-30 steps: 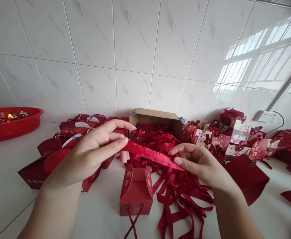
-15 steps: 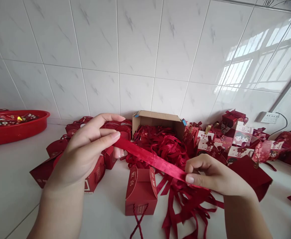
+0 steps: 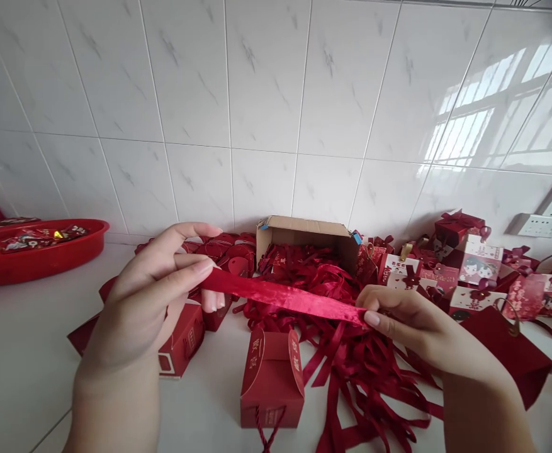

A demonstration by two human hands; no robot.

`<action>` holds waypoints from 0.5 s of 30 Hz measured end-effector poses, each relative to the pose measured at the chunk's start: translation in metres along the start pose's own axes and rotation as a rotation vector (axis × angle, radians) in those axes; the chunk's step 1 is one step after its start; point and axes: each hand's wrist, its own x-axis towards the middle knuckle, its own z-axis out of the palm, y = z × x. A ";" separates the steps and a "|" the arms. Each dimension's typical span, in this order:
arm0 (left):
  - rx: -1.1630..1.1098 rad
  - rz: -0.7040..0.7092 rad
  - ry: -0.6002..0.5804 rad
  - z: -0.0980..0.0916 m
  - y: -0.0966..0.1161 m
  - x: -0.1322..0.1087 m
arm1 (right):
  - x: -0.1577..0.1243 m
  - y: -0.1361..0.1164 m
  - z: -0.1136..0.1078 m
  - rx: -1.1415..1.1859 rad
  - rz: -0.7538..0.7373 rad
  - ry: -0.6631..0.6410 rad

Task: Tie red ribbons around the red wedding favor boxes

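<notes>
A red velvet ribbon (image 3: 285,298) is stretched nearly level between my two hands. At its left end my left hand (image 3: 148,302) pinches it between thumb and fingers, the index finger raised. The other end sits in the pinch of my right hand (image 3: 412,324), thumb on top. Below the ribbon stands a small red gift box (image 3: 272,384) with curved top flaps and a twisted cord at its front. Behind and to the right lies a tangled heap of red ribbons (image 3: 365,371), trailing toward the front edge of view.
An open cardboard box (image 3: 308,225) on its side spills ribbons near the tiled wall. Folded red boxes (image 3: 184,340) stand partly behind my left hand. Decorated gift boxes (image 3: 481,264) crowd the right. A red basin (image 3: 39,258) of wrapped sweets sits far left, a power socket (image 3: 535,224) far right.
My hands have moved slightly apart, and the ribbon between them is more level, its right end raised. The camera view has shifted a little.
</notes>
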 end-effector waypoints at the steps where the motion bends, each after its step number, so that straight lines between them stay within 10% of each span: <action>1: 0.004 0.003 0.005 0.001 0.000 0.000 | 0.000 0.001 -0.001 0.015 0.005 0.009; 15: -0.022 0.003 -0.056 0.000 0.007 -0.007 | -0.020 -0.004 -0.001 -0.002 0.147 0.185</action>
